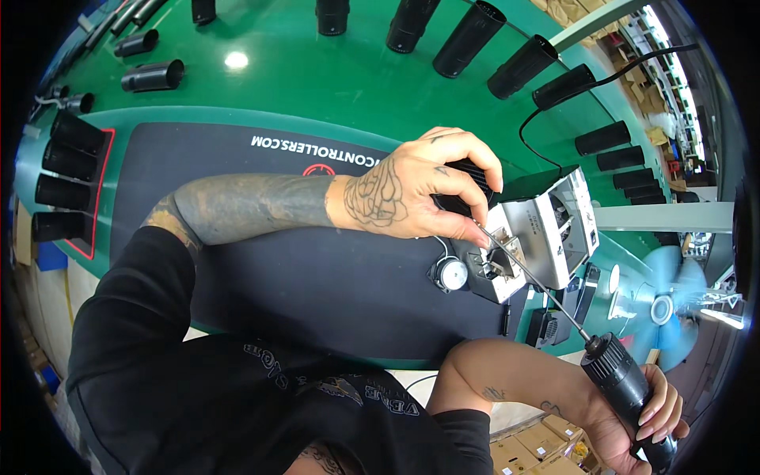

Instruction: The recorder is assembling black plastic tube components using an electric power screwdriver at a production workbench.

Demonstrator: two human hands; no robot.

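My right hand [645, 419], at the lower right, is wrapped around a black electric screwdriver [613, 368]. Its long thin bit [542, 286] slants up and left to the metal fixture [497, 271]. My left hand [423, 186] reaches in from the left, with its fingers curled over a black part with a textured surface [473, 172]. The left thumb and a fingertip come close to the bit's tip, which they partly hide. Beside the fixture stands a silver metal housing [546, 233]. Left of the fixture lies a small round part with a pale face [453, 275].
A dark mat [301, 293] covers the near side of the green table [261, 87]. Several black tubes [469, 38] stand along the far and right sides, others [63, 192] at the left edge. A black cable [529, 131] runs behind the housing. A fan [662, 309] spins at the right.
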